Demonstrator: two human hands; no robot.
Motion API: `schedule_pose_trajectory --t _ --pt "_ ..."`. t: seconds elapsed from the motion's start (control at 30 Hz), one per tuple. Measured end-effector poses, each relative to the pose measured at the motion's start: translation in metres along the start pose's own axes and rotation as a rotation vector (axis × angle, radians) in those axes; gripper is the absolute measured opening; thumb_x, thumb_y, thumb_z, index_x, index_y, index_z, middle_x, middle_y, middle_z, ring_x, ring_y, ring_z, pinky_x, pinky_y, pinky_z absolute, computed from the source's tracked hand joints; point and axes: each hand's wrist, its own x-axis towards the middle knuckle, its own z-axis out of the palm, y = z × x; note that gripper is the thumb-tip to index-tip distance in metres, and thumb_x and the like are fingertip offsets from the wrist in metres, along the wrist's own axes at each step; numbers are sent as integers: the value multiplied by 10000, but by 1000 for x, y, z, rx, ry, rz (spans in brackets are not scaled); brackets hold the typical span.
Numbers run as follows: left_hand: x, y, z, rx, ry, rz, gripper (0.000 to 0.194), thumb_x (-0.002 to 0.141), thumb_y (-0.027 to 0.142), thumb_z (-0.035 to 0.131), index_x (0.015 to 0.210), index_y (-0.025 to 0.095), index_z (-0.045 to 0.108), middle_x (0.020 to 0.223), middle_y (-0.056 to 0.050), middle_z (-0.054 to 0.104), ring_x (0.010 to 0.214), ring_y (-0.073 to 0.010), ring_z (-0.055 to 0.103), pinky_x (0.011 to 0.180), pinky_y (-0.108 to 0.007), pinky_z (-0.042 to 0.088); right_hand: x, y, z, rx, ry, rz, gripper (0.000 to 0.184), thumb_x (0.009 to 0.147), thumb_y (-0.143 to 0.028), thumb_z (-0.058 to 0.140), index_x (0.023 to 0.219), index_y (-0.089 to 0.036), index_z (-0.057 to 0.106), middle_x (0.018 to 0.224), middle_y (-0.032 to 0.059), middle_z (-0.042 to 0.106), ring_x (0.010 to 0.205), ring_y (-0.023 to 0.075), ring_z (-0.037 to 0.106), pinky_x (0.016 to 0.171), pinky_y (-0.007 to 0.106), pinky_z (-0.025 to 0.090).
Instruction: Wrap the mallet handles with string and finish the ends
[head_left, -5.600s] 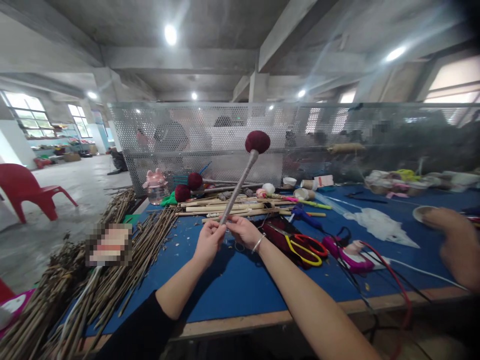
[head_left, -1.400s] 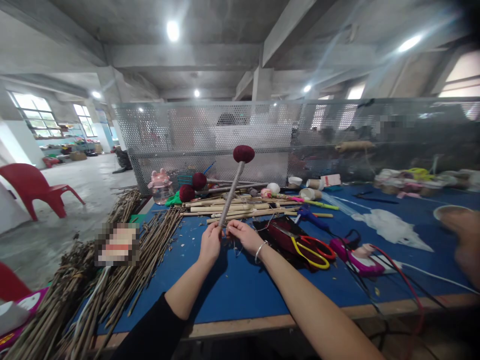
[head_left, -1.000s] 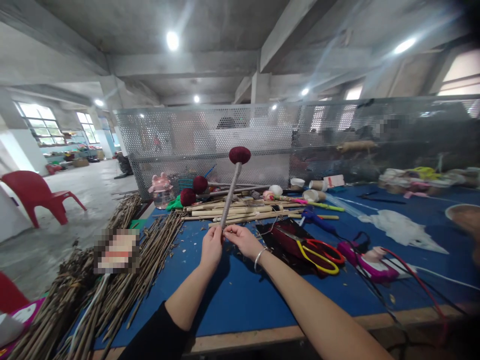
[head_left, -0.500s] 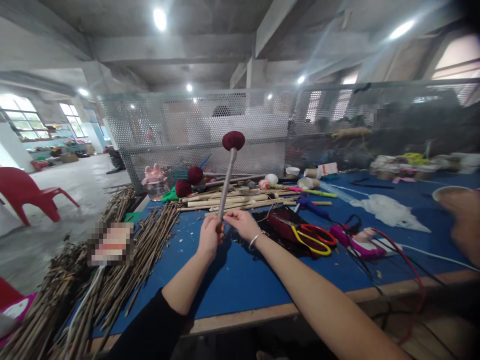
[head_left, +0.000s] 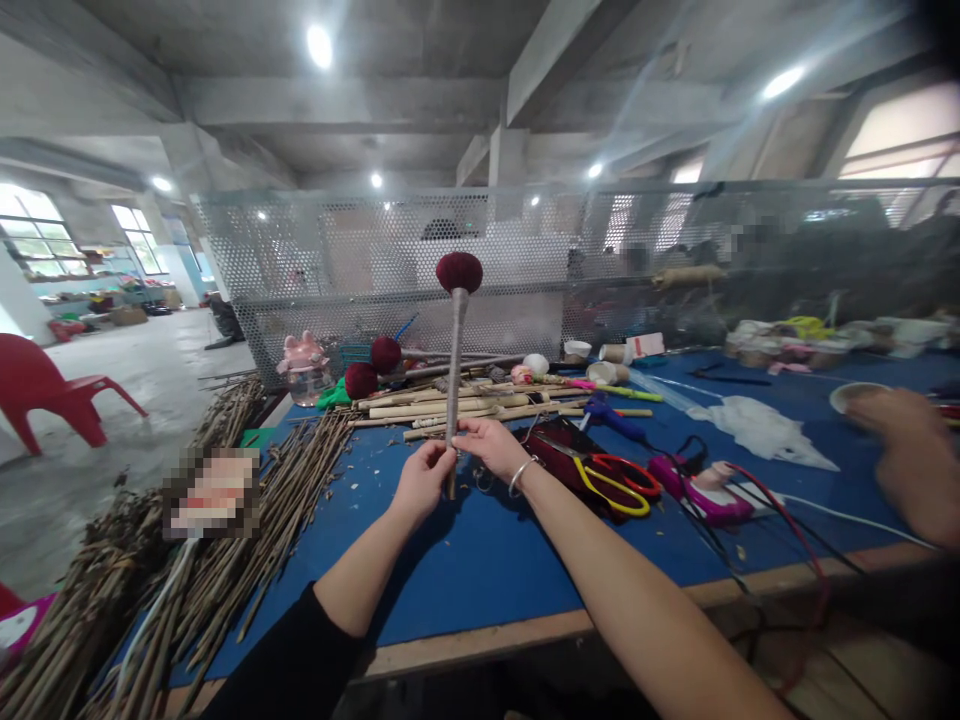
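A stick point(head_left: 454, 370) wrapped in grey material stands almost upright above the table, topped by a rounded dark red head point(head_left: 459, 272). My left hand point(head_left: 424, 478) is closed round its lower part, and a short brown end sticks out below the fingers. Just above, on the right side, the fingers of my right hand point(head_left: 491, 447) are pinched together against the stick; whether they also hold a strip of wrapping is too small to tell. Behind it, two more dark red heads point(head_left: 386, 354) on wrapped sticks lie on the pile.
Peeled sticks point(head_left: 427, 410) lie across the blue tabletop point(head_left: 480, 570). Thin brown twigs point(head_left: 277, 500) are heaped left. Right of my hands are scissors point(head_left: 615, 485) with yellow and red handles, a blue glue gun point(head_left: 615, 415) and a purple power strip point(head_left: 697, 490). Another person's hand point(head_left: 915, 460) is far right.
The stick has gone from leaning to nearly upright, its foot shifting slightly right and down. My left hand has turned with it, and my right fingers now reach against the stick.
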Motion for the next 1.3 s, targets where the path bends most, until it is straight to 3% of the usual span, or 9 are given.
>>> schedule_pose_trajectory --t 0.23,0.43,0.57,0.7,0.83,0.97,1.17,1.23,1.3 --pt "3 -5 -10 112 -167 6 400 692 513 637 729 115 618 572 4 528 473 -67 403 479 -211 302 -1 3 -4 -95 -77 31 266 666 -347 696 809 -134 628 638 -15 602 583 110 534 615 261 432" --pt "5 -15 -13 209 -17 -27 327 529 325 777 682 134 560 510 27 527 406 -80 447 430 -211 329 6 20 -7 -313 42 44 208 684 -296 680 808 -136 634 712 19 663 650 144 593 653 278 448" --pt "4 -8 -13 157 -106 -70 345 546 392 767 647 125 576 516 -4 548 421 -98 488 449 -229 376 3 13 -7 -200 -47 36 284 692 -339 683 879 -132 624 717 5 648 649 125 585 666 271 450" --pt "1 -1 -11 -17 -255 -156 404 558 450 775 721 108 635 712 -83 642 588 -120 578 579 -241 453 -3 4 -8 -53 -182 95 350 715 -409 659 924 -140 578 609 -37 579 486 84 491 520 236 407" --pt "0 -4 -11 18 -225 -177 428 553 426 788 795 120 613 708 -65 637 589 -127 585 545 -234 439 0 11 -5 -103 -89 39 284 695 -377 673 827 -148 569 568 -53 543 491 81 482 521 223 387" --pt "2 -8 -13 189 -131 -100 319 566 324 775 697 123 565 557 -18 578 468 -88 495 472 -206 353 6 20 -2 -170 30 2 280 698 -344 667 867 -132 595 570 -57 537 502 76 472 529 214 371" --pt "1 4 -14 156 -277 -24 238 625 315 722 708 114 625 595 -19 568 491 -74 453 498 -215 341 5 13 -7 -49 -112 34 311 673 -357 697 873 -143 595 698 -12 626 616 107 562 616 242 428" --pt "0 4 -14 122 -311 -64 267 621 331 726 736 113 623 616 -23 571 497 -75 464 505 -218 358 4 13 -8 -63 -109 13 299 665 -348 705 857 -143 604 716 -11 629 632 105 564 635 242 430" --pt "1 1 -14 131 -268 -83 289 607 331 737 756 119 608 612 -17 566 496 -82 480 497 -220 371 5 18 -7 -103 -65 -8 283 671 -348 697 847 -147 603 683 -19 618 611 106 557 610 238 423"
